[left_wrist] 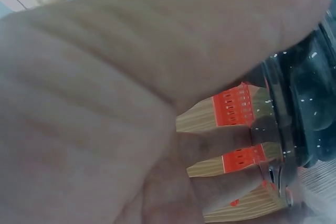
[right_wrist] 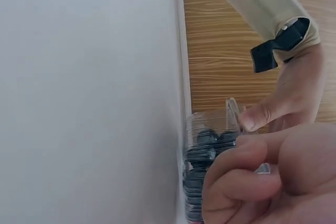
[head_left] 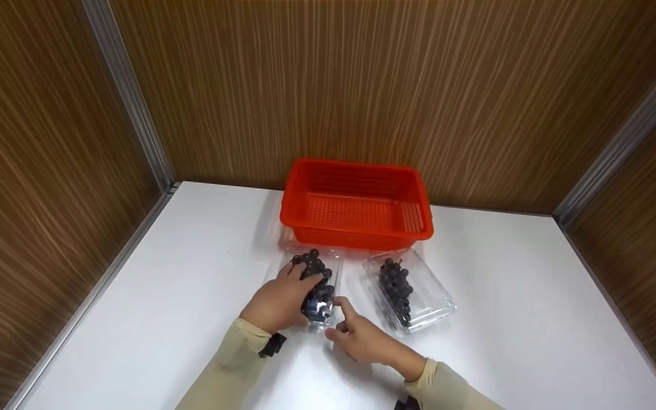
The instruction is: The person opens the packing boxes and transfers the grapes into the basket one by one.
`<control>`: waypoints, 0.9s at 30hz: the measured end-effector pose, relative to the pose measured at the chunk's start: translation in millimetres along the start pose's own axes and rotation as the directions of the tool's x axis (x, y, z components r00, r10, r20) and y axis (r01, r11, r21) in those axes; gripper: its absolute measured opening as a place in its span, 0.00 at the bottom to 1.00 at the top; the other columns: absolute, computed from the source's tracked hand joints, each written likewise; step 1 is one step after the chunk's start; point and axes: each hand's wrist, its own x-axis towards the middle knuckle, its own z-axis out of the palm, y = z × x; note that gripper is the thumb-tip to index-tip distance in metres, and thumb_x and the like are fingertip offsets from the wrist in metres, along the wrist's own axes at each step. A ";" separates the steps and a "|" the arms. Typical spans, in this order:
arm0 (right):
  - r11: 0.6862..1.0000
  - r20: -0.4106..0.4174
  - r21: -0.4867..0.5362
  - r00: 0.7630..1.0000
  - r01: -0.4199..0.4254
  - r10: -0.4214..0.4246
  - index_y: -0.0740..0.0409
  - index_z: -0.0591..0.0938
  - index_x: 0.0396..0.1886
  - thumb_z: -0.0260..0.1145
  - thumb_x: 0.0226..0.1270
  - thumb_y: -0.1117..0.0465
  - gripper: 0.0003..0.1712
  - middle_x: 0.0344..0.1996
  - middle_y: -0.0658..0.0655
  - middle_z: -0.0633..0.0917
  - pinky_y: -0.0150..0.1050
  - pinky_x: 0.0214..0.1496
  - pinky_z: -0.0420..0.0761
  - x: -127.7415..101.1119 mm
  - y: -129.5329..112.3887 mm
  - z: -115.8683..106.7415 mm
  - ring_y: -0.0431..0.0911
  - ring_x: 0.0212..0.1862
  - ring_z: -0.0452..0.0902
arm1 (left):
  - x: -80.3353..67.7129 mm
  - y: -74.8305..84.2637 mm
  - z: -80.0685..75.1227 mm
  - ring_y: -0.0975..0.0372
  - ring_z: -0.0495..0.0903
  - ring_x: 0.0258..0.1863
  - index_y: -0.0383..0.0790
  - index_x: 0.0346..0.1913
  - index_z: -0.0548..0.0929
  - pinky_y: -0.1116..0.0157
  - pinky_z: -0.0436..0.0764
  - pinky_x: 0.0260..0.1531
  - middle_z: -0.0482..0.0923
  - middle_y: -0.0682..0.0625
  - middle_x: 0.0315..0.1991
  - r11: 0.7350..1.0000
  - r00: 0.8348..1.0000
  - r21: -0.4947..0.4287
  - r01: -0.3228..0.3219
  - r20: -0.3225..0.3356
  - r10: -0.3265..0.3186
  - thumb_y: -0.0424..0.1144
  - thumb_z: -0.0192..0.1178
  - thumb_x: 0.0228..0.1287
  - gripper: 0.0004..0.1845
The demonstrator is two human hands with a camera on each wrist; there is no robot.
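A clear plastic box (head_left: 332,265) of dark grapes (head_left: 314,253) lies in front of the red basket. My left hand (head_left: 282,299) holds this box from its left side, fingers spread over the grapes and thumb near the front end. In the left wrist view, the thumb and fingers of the left hand (left_wrist: 131,98) lie around the box's edge. My right hand (head_left: 362,339) is at the box's front right corner, its index finger stretched to the side. In the right wrist view, the other fingers of the right hand (right_wrist: 262,182) are curled, and whether they pinch the plastic is hidden.
Behind the boxes stands a red perforated basket (head_left: 356,232). To the right lies a second clear box (head_left: 427,290) with a bunch of grapes (head_left: 396,287). The white table (head_left: 521,296) is bounded by wood-patterned panels (head_left: 333,85) at the back and sides.
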 end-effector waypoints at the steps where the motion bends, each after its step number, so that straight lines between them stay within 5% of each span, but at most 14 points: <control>1: 1.000 0.002 -0.013 1.000 0.006 -0.006 0.52 0.58 0.72 0.60 0.79 0.58 0.30 0.18 0.44 0.75 0.30 0.19 0.65 -0.5 -0.1 -0.4 0.35 0.15 0.65 | 0.3 0.3 0.6 0.34 0.68 0.70 0.40 0.70 0.77 0.44 0.80 0.59 0.70 0.31 0.70 1.000 1.000 0.001 -0.004 -0.009 0.004 0.38 0.85 0.44 0.46; 8: 0.997 0.103 -0.072 0.994 0.029 -0.022 0.56 0.53 0.67 0.52 0.80 0.62 0.24 0.18 0.44 0.71 0.30 0.25 0.65 -5.7 0.2 -10.3 0.36 0.18 0.62 | 1.7 3.1 3.2 0.40 0.70 0.69 0.39 0.69 0.78 0.47 0.82 0.58 0.71 0.33 0.69 0.999 0.999 -0.031 -0.035 -0.019 0.035 0.37 0.85 0.43 0.45; 16: 0.979 0.179 0.193 0.983 -0.073 0.038 0.55 0.54 0.61 0.53 0.80 0.63 0.20 0.15 0.45 0.64 0.32 0.19 0.59 -1.3 2.5 -17.5 0.40 0.15 0.57 | 2.7 2.9 3.9 0.41 0.68 0.71 0.39 0.71 0.77 0.47 0.81 0.59 0.69 0.33 0.71 0.998 1.000 -0.060 -0.014 0.003 0.014 0.37 0.84 0.46 0.45; 27: 0.943 0.223 0.308 0.973 -0.123 0.054 0.54 0.54 0.54 0.53 0.76 0.66 0.18 0.18 0.46 0.60 0.31 0.20 0.55 3.5 5.3 -19.1 0.39 0.19 0.53 | 3.2 2.9 2.2 0.39 0.67 0.72 0.38 0.71 0.76 0.45 0.81 0.59 0.68 0.32 0.71 0.996 1.000 -0.092 0.003 0.022 -0.001 0.35 0.83 0.46 0.45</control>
